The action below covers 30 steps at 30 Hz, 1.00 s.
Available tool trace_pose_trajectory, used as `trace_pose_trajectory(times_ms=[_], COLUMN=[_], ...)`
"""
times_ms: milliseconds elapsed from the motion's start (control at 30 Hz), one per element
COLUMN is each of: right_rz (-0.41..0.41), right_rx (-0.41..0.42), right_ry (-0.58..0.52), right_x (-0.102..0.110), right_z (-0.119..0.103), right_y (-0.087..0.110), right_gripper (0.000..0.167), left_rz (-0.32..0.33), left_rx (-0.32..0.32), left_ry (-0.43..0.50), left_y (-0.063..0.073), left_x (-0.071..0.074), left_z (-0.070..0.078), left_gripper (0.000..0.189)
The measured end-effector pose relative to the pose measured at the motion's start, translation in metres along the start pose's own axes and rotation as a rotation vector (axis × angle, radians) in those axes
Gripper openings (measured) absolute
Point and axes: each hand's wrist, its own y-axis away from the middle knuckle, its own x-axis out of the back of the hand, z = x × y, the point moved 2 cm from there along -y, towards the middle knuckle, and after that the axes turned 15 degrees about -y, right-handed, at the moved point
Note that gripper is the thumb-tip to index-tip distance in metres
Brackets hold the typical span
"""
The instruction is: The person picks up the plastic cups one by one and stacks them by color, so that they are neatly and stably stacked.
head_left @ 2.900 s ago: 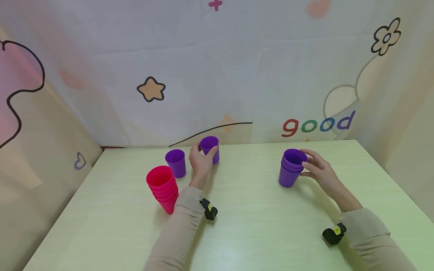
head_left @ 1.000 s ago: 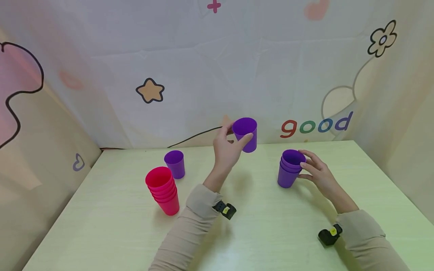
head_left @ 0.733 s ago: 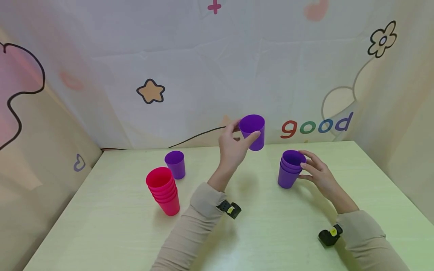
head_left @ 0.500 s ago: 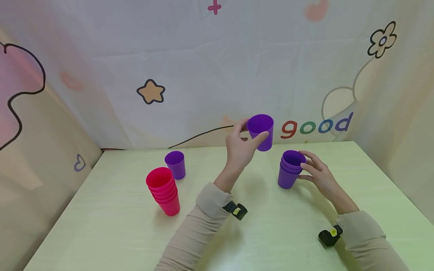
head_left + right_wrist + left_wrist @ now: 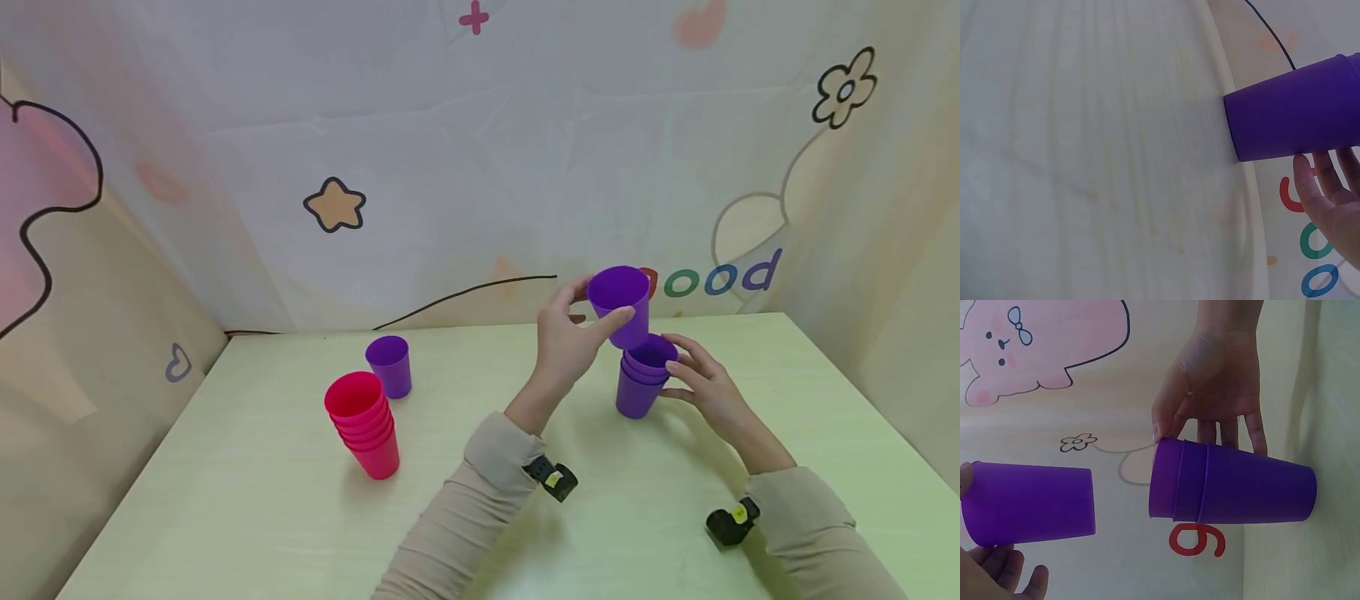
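My left hand (image 5: 567,343) grips a single purple cup (image 5: 619,307) between thumb and fingers, raised off the table with its mouth up. Just below and to its right stands a stack of nested purple cups (image 5: 637,394), upright on the table. My right hand (image 5: 708,387) steadies that stack from the right side, thumb at the rim and fingers against the wall. In the left wrist view a gap separates the held cup (image 5: 1030,503) from the stack's top rim (image 5: 1163,478). The right wrist view shows the lower part of the stack (image 5: 1297,112) with fingertips touching it.
Toward the left of the pale table (image 5: 247,500) stand a tall stack of nested pink-red cups (image 5: 365,429) and, just behind it, one purple cup (image 5: 391,367). A printed cloth (image 5: 450,167) hangs along the table's back edge.
The left hand took the purple cup up from the table's back, then carried it rightward, lowering it a little lately near the purple stack. The right hand stays on the stack.
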Motion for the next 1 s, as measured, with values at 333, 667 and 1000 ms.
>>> trace_pose_trajectory(times_ms=[333,667,1000], right_rz=[-0.009,0.01,-0.007], right_rx=[0.013,-0.006,0.005], right_ry=[-0.037,-0.026,-0.055], right_x=[-0.001,0.0,0.0], right_z=[0.001,0.001,0.001], right_y=[0.0,0.001,0.0], right_gripper=[0.035,0.035,0.035], left_rz=[-0.036,-0.069,-0.118], left_rx=[-0.017,0.007,0.032], left_ry=[0.032,0.062,0.002], left_y=[0.002,0.0,-0.002], left_x=[-0.019,-0.033,-0.033], left_z=[-0.013,-0.025,-0.033], left_gripper=[0.046,0.046,0.045])
